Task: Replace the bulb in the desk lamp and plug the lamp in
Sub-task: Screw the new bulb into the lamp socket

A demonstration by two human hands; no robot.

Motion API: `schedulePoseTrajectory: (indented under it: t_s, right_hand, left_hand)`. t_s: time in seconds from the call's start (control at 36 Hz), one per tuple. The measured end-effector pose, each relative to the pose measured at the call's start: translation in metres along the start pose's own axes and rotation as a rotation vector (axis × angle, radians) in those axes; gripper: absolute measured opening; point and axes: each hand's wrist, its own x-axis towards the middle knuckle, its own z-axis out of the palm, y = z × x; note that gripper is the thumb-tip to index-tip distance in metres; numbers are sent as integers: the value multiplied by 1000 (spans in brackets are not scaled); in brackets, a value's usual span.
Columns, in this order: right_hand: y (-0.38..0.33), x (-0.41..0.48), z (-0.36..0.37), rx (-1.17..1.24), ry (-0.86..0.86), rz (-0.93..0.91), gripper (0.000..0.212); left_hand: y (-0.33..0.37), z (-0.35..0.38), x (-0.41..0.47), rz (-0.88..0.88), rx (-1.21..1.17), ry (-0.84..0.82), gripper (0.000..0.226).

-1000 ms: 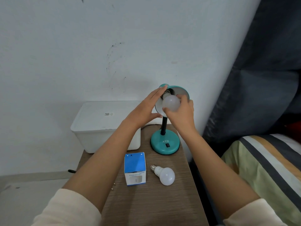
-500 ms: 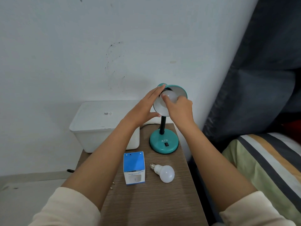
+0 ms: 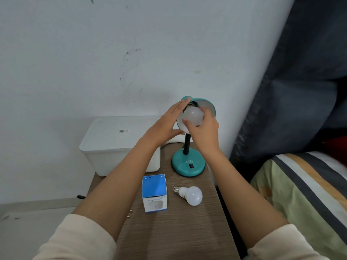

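Your wooden table carries everything here. At its far left, left of your left hand, sits a white lidded bin; its lid is on, so you cannot tell what it holds. The teal desk lamp stands directly below your hands, its shade tilted toward you. Your left hand lies flat and open-fingered against the shade's left edge, gripping nothing. Your right hand has its grip closed on the white bulb at the shade's mouth. Nearer you, below your left wrist, stands a closed blue-and-white box. Just right of it, a spare bulb lies on its side.
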Motion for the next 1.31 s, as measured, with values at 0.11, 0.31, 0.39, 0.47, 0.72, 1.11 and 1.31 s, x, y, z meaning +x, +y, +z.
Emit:
schedulePoseTrajectory:
  t_s: [0.11,0.31,0.39,0.47,0.72,1.11,1.31]
  right_hand:
    - [0,6,0,72,22,89,53]
    - [-2,6,0,107,55,110,47]
    - [-1,6,-3,114,38,100,46]
    - [1,4,-4,34,19,52,59]
    - [-3,5,0,-12,9,99,54]
    - [-8,5,-9,22,4,57,52]
    - [-9,7,-7,-30,-5,90,60]
  left_hand:
    - [-2,-1,-1,-3,19,3,97]
    - [-1,1,-1,-15,12,7,97]
    - [-1,0,-1,-20,9,4,97]
    - [-1,1,-1,-17,6,2,97]
    - [-4,1,0,-4,8,13,97]
    - [-3,0,-1,-3,6,7,97]
    - [-2,1,-1,-8,17,2,98]
